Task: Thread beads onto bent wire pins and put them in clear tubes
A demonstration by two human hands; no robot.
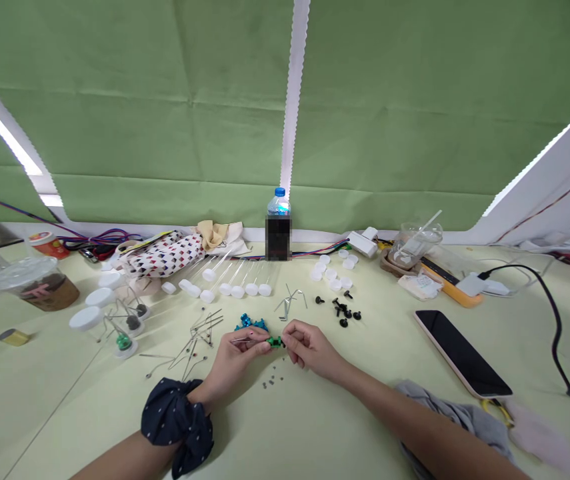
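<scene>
My left hand (pixel 239 357) is closed around a small green metal fitting (pixel 275 342), and a thin metal rod (pixel 241 341) shows along its fingers. At the fitting's right end, my right hand (pixel 312 348) pinches with thumb and forefinger at something small and dark, mostly hidden by the fingertips. Just behind the left hand lie several blue metal fittings (pixel 252 323). Tiny grey pieces (pixel 272 382) are scattered on the table in front of the hands. Bent thin metal rods (pixel 185 353) lie to the left. Hex keys (pixel 287 305) rest beyond the hands.
Black screws (pixel 343 311) and white caps (pixel 332 273) lie right of centre. Capped clear tubes (pixel 237 283) stretch behind the hands. White-capped pieces with bent rods (pixel 123 341) stand left. A phone (pixel 459 353) lies right, a bottle (pixel 279 200) stands at the back.
</scene>
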